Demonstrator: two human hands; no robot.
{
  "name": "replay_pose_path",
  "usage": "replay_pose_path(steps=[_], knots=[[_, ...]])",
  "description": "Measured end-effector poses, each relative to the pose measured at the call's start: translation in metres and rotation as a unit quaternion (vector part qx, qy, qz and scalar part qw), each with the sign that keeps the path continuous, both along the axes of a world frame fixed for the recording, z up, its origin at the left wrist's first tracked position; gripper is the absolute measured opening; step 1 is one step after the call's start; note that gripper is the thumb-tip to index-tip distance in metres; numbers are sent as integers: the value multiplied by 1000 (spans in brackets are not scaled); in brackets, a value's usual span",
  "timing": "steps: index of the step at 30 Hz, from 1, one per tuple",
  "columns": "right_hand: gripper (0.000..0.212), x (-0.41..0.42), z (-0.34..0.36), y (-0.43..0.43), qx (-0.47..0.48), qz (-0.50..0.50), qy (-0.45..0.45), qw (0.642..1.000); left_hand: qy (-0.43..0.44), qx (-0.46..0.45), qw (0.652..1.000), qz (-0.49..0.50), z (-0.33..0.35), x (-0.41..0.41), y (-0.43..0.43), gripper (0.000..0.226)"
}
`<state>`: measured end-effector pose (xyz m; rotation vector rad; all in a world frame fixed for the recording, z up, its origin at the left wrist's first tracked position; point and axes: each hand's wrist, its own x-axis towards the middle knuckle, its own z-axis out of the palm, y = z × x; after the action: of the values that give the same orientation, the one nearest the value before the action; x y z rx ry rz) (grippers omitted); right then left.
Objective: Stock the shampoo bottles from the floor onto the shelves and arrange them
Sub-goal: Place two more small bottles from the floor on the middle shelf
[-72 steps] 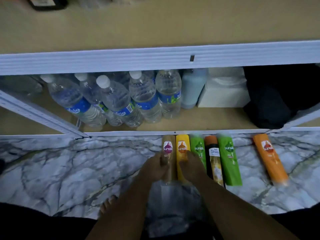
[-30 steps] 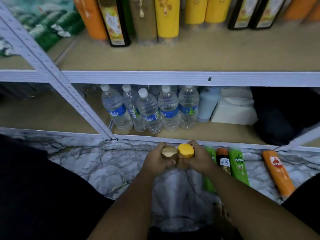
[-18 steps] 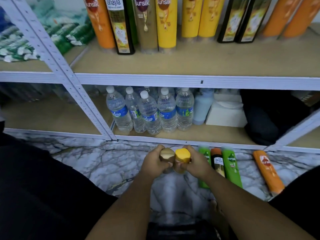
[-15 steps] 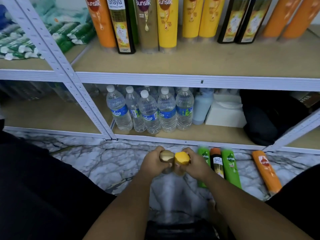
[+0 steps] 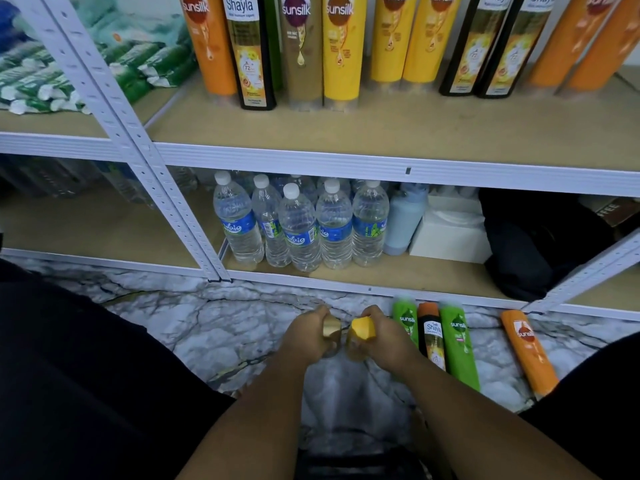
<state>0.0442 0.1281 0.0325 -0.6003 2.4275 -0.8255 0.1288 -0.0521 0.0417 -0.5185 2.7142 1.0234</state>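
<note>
Head view, lower centre of the frame: the left hand point(image 5: 308, 337) is curled round a gold-brown bottle point(image 5: 331, 327) and the right hand point(image 5: 386, 336) round a yellow bottle point(image 5: 363, 329). Both bottles point end-on toward the camera, side by side and nearly touching, above the marble floor point(image 5: 225, 334). I judge the task partly done. A row of shampoo bottles point(image 5: 343, 46) already stands upright along the back of the upper shelf point(image 5: 381, 133), across the top of the frame. Four more lie on the floor at lower right, just before the bottom shelf: a green bottle point(image 5: 406, 320), a black bottle point(image 5: 431, 341) and a second green bottle point(image 5: 460, 348) close together, and an orange bottle point(image 5: 528, 351) apart to their right. As I read it, what is left is to shelve the two in hand, then those four, then straighten the row. For clearance I note the white front rail point(image 5: 346, 164) of the upper shelf, which the bottles must rise over, and the slanted perforated post point(image 5: 138, 150) left of centre. The bare board before the standing row offers open room, whereas water bottles point(image 5: 298, 230) fill the middle of the bottom shelf.
</note>
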Motion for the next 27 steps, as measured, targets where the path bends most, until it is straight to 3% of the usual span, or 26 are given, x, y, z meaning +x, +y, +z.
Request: replay_pose_path(steps=[6, 10, 17, 21, 27], knots=[[39, 2, 6, 2, -18, 4, -3, 1000, 7, 35, 999, 25, 4, 0, 0, 40], [46, -12, 28, 3, -39, 8, -28, 999, 26, 86, 995, 46, 16, -4, -3, 43], [52, -76, 166, 2, -91, 74, 30, 993, 95, 115, 988, -33, 130, -61, -28, 45], [49, -93, 261, 7, -207, 41, 62, 976, 206, 120, 971, -34, 229, -86, -39, 46], [42, -108, 354, -1, -416, -16, 121, 901, 364, 170, 915, -42, 354, -110, -32, 40]])
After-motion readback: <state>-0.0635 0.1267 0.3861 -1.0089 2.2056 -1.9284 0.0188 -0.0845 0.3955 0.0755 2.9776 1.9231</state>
